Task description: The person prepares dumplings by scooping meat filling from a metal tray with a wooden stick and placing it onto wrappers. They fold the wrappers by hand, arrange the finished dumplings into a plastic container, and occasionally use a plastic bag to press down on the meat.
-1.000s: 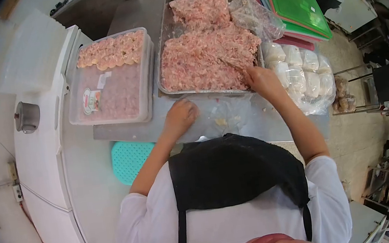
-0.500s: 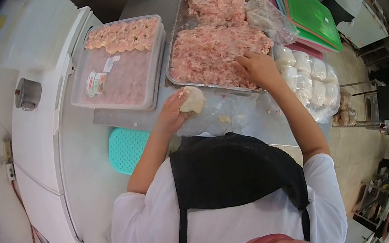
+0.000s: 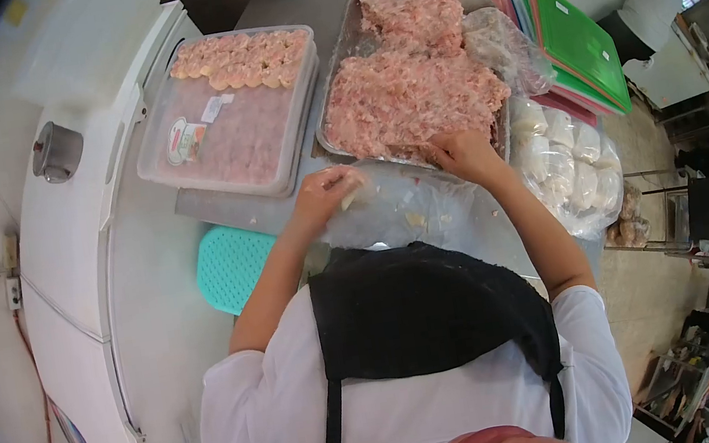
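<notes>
My left hand [image 3: 328, 196] is closed around a pale dough wrapper [image 3: 353, 196], which shows only in part, over the near side of the metal table. At the near edge of a metal tray [image 3: 322, 135] of minced meat [image 3: 409, 91], my right hand [image 3: 461, 155] has its fingertips pressed together against the meat; whether they pinch some is hidden. Left of the tray, a plastic container [image 3: 281, 182] has rows of filled dumplings [image 3: 246, 60] along its far side, on a translucent sheet.
Bagged white dough portions [image 3: 563, 160] lie right of the tray, below stacked green and red plastic lids [image 3: 578, 36]. A crumpled plastic bag [image 3: 507, 50] overlaps the tray's right side. A turquoise perforated basket [image 3: 234, 266] and a metal pot [image 3: 58, 153] are on the left.
My right hand has moved toward the tray's near edge. The fingers of my left hand have closed more over the wrapper, which shows less now. The view has shifted slightly.
</notes>
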{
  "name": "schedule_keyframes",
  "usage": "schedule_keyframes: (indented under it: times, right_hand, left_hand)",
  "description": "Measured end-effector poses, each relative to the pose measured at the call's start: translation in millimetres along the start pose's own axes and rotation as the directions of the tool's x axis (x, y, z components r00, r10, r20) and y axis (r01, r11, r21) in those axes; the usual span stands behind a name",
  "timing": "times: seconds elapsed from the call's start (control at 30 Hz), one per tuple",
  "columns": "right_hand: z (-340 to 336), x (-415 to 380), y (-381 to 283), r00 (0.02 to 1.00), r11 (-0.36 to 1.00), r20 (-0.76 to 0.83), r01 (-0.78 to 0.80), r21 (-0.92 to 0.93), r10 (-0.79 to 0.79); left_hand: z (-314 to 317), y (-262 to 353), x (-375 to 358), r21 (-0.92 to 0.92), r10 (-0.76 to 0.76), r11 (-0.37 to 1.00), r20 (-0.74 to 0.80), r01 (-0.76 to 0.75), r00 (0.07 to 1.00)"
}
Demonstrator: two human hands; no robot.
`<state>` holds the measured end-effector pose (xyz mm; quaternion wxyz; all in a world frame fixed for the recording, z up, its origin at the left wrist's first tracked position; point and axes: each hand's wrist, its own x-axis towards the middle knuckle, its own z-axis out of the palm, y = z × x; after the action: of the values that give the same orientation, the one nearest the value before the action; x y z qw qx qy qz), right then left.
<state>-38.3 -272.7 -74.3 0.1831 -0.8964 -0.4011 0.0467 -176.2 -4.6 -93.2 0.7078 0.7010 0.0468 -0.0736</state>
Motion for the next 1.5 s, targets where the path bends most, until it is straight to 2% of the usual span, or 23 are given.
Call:
schedule_keyframes:
  times: [0.07,0.13,0.23,0.3,0.33,0.37,0.4,0.43,0.53,0.63,0.73,0.77,0.8,0.83,0.93,1.03,1.1,1.2,1.23,1.3,1.33,1.43,1.5]
  right_hand:
    - [-12,-2,4,0.995,0.992,0.048,-0.09,0.084,0.086]
    - [-23,-6,15,0.983,0.978,0.055,-0.178,0.107,0.173]
    - [-50,-13,45,0.963,0.963,-0.035,-0.268,0.003,0.268]
    - [-70,-18,61,0.957,0.947,-0.102,-0.285,-0.149,0.272]
    - [-77,-18,70,0.954,0.928,-0.13,-0.294,-0.229,0.27]
    - [-81,-17,76,0.951,0.902,-0.156,-0.304,-0.307,0.267]
    - [-81,-15,80,0.94,0.873,-0.203,-0.331,-0.357,0.273]
    - [-78,-12,85,0.929,0.842,-0.251,-0.357,-0.405,0.273]
    - [-58,-12,86,0.918,0.825,-0.278,-0.381,-0.418,0.283]
    - [-43,-22,79,0.921,0.88,-0.258,-0.363,-0.305,0.291]
    - [-31,-39,54,0.935,0.919,-0.184,-0.339,-0.2,0.304]
    - [-26,-43,50,0.933,0.927,-0.191,-0.336,-0.169,0.304]
    - [-24,-47,47,0.933,0.934,-0.197,-0.33,-0.136,0.301]
    - [-25,-51,44,0.924,0.933,-0.171,-0.355,-0.062,0.341]
    - [-32,-61,31,0.895,0.898,-0.13,-0.402,0.18,0.427]
    - [-42,-61,10,0.863,0.83,-0.154,-0.393,0.396,0.482]
    - [-55,-57,-5,0.839,0.776,-0.14,-0.405,0.484,0.525]
    - [-60,-49,-23,0.862,0.707,-0.08,-0.355,0.612,0.501]
    - [-56,-44,-31,0.883,0.785,-0.18,-0.274,0.555,0.434]
    - [-43,-36,-42,0.896,0.907,-0.354,-0.111,0.407,0.269]
    - [-35,-36,-40,0.918,0.924,-0.3,-0.144,0.356,0.258]
    - [-59,-46,-33,0.956,0.96,-0.165,-0.212,0.183,0.242]
    - [-76,-55,-7,0.962,0.967,-0.109,-0.242,0.078,0.249]
  left_hand:
    - [0,0,6,-0.376,-0.089,0.922,0.023,0.091,0.996]
    - [3,13,7,-0.757,-0.214,0.613,0.114,0.225,0.97]
    - [-3,15,5,-0.786,-0.128,0.579,0.176,0.217,0.976]
    - [-5,27,1,-0.319,-0.118,0.933,0.165,0.166,0.979]
    - [-5,32,0,-0.032,-0.109,0.993,0.163,0.116,0.981]
    - [-5,33,2,0.211,0.095,0.97,0.136,-0.123,0.986]
    - [-4,33,4,0.437,0.294,0.835,0.158,-0.333,0.943]
    - [-4,34,6,0.625,0.469,0.603,0.225,-0.496,0.854]
    - [-10,49,14,0.5,0.482,0.657,0.297,-0.565,0.824]
    - [-11,58,18,0.455,0.355,0.824,0.05,-0.338,0.933]
    - [-10,50,29,-0.031,0.058,0.997,-0.22,-0.067,0.974]
    - [-10,49,34,-0.342,-0.035,0.939,-0.202,-0.037,0.979]
    - [-11,48,39,-0.619,-0.121,0.786,-0.157,-0.002,0.98]
    - [-13,47,43,-0.832,-0.192,0.554,-0.088,0.034,0.977]
    - [-1,44,55,-0.696,-0.017,0.716,-0.083,-0.046,0.996]
    - [8,44,68,-0.708,0.012,0.705,-0.049,-0.043,0.999]
    - [13,40,80,-0.788,0.027,0.615,0.069,0.038,0.997]
    - [26,43,86,-0.813,0.039,0.575,0.141,0.093,0.989]
    - [32,52,85,-0.81,0.038,0.578,0.146,0.098,0.989]
    - [45,76,82,-0.924,0.109,0.378,0.107,0.058,0.988]
    - [48,84,80,-0.962,0.137,0.269,0.082,0.043,0.987]
    - [21,44,103,-0.97,0.235,0.046,0.244,0.24,0.941]
    - [22,52,96,-0.983,-0.028,0.173,0.062,0.066,0.998]
